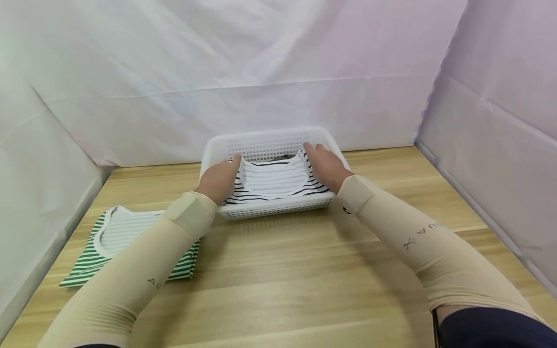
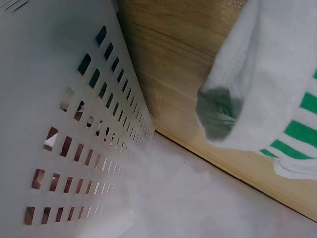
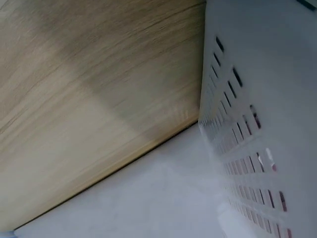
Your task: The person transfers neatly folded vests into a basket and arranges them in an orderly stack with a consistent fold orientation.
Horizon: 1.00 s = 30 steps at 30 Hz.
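A black-and-white striped shirt (image 1: 275,180), folded with its neckline facing up, lies inside a white plastic basket (image 1: 278,209). At the shirt's left shoulder my left hand (image 1: 219,178) grips the edge, thumb on top. My right hand (image 1: 325,166) holds the opposite shoulder, its thumb and index finger at the striped cloth. Both hands reach in over the basket's rim, and their lower fingers are hidden. In the wrist views the basket's slotted side walls (image 2: 74,129) (image 3: 277,124) block the hands, with bits of skin showing through the holes.
A folded green-and-white striped shirt (image 1: 126,232) lies on the wooden table (image 1: 278,290) at left, partly behind my left forearm. White cloth walls (image 1: 278,111) rise behind the basket and along both sides.
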Each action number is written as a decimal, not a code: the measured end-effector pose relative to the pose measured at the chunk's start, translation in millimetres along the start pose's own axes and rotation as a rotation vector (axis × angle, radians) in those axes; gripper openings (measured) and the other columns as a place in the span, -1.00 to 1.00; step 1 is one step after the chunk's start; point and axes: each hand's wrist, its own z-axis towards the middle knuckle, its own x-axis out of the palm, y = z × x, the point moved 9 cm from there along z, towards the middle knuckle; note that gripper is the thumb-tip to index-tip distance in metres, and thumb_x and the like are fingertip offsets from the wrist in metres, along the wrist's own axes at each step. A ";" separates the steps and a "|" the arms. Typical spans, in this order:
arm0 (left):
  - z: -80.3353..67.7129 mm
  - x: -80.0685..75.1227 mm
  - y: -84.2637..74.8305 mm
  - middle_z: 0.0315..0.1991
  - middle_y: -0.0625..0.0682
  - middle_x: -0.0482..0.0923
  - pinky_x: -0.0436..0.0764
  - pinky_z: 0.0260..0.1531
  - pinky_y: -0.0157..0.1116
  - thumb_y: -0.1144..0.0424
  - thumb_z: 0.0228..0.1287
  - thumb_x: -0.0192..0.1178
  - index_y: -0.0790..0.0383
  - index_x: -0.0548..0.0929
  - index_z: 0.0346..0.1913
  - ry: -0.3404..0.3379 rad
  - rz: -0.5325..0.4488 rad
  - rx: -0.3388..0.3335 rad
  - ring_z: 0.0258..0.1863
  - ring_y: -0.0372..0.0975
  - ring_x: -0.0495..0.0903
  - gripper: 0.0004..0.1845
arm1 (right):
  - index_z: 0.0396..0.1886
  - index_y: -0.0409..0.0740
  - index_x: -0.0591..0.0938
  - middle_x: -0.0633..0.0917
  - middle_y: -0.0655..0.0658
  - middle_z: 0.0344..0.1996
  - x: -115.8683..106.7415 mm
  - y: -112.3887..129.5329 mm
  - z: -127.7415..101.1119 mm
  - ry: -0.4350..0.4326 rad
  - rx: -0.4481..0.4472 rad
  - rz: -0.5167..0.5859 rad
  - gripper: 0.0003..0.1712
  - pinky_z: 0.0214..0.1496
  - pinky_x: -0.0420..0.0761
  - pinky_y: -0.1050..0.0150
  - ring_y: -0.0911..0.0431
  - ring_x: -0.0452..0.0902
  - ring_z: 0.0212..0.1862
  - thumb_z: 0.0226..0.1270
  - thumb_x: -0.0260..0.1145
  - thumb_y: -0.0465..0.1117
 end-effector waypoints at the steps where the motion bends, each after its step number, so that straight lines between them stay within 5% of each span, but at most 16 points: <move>1: -1.2 -0.8 -0.2 -0.21 0.33 0.66 0.64 -0.37 -0.06 0.45 0.44 0.00 0.39 0.29 0.39 -0.008 0.010 0.004 -0.36 0.05 0.69 -0.51 | 0.59 -0.14 0.02 0.30 -0.45 0.38 -0.6 1.6 0.4 -0.008 -0.007 -0.019 -0.38 0.13 0.56 -0.07 -0.26 0.47 0.22 0.61 -0.16 -0.35; 6: -4.2 -1.4 -2.1 -0.21 0.32 0.67 0.67 -0.26 0.00 0.43 0.44 0.01 0.43 0.57 0.02 0.010 0.050 0.025 -0.26 0.10 0.71 -0.78 | 0.37 -0.23 0.37 0.43 -0.36 0.12 -7.6 9.9 2.0 -0.107 -0.084 -0.124 -0.54 -0.05 0.55 -0.01 -0.18 0.44 0.04 0.53 0.00 -0.40; 10: -4.0 2.6 -2.6 -0.34 0.23 0.69 0.66 -0.36 0.00 0.44 0.40 0.01 0.38 0.66 -0.22 0.048 0.100 0.052 -0.41 -0.01 0.67 -0.81 | -0.14 -0.24 0.66 0.59 -0.22 -0.22 -1.6 22.2 0.5 -0.076 -0.213 -0.145 -0.83 -0.03 0.51 0.02 -0.10 0.48 -0.12 0.44 0.16 -0.32; 13: -3.7 4.8 -1.6 -0.45 0.16 0.64 0.62 -0.44 -0.04 0.41 0.36 0.04 0.33 0.64 -0.35 0.064 0.084 0.063 -0.51 -0.09 0.58 -0.82 | -0.56 -0.13 0.56 0.51 -0.08 -0.54 7.9 30.1 -2.5 -0.006 -0.295 -0.131 -0.74 -0.19 0.45 0.11 0.01 0.41 -0.36 0.37 0.17 -0.30; 16: -3.8 2.3 -0.8 -0.46 0.10 0.61 0.56 -0.44 -0.13 0.35 0.37 0.08 0.29 0.63 -0.38 0.054 -0.031 0.064 -0.53 -0.15 0.50 -0.82 | -0.68 -0.05 0.38 0.31 0.01 -0.64 16.6 30.9 -5.1 0.060 -0.312 -0.103 -0.64 -0.31 0.33 0.20 0.10 0.22 -0.48 0.36 0.11 -0.31; 19: -7.0 -11.9 -0.1 -0.42 0.08 0.64 0.52 -0.39 -0.19 0.27 0.39 0.08 0.26 0.66 -0.33 -0.013 -0.199 0.056 -0.51 -0.17 0.51 -0.80 | -0.66 -0.06 0.41 0.36 0.01 -0.65 22.0 30.3 -7.6 0.111 -0.318 -0.066 -0.63 -0.31 0.33 0.23 0.13 0.23 -0.51 0.40 0.04 -0.32; 23: -24.0 -47.8 1.5 -0.37 0.06 0.69 0.53 -0.38 -0.19 0.21 0.41 0.07 0.21 0.68 -0.24 -0.190 -0.347 0.058 -0.51 -0.17 0.56 -0.79 | -0.58 -0.10 0.51 0.54 -0.08 -0.53 22.4 28.5 -9.5 0.147 -0.293 -0.047 -0.64 -0.18 0.41 0.18 0.09 0.36 -0.42 0.46 -0.02 -0.31; 27: -58.8 -76.0 10.8 -0.45 0.00 0.65 0.44 -0.46 -0.23 0.18 0.43 0.06 0.13 0.66 -0.33 -0.350 -0.372 0.052 -0.58 -0.19 0.46 -0.78 | -0.54 -0.13 0.49 0.60 -0.16 -0.41 23.4 28.3 -10.6 0.208 -0.257 -0.033 -0.62 -0.08 0.45 0.11 0.04 0.43 -0.32 0.52 -0.09 -0.29; 30: -89.5 -83.2 24.1 -0.61 -0.03 0.49 0.33 -0.54 -0.26 0.19 0.43 0.04 0.10 0.56 -0.51 -0.414 -0.333 0.041 -0.64 -0.21 0.34 -0.71 | -0.43 -0.15 0.55 0.66 -0.19 -0.30 25.0 29.0 -10.8 0.244 -0.241 -0.027 -0.63 0.04 0.52 0.06 0.01 0.55 -0.18 0.55 -0.11 -0.27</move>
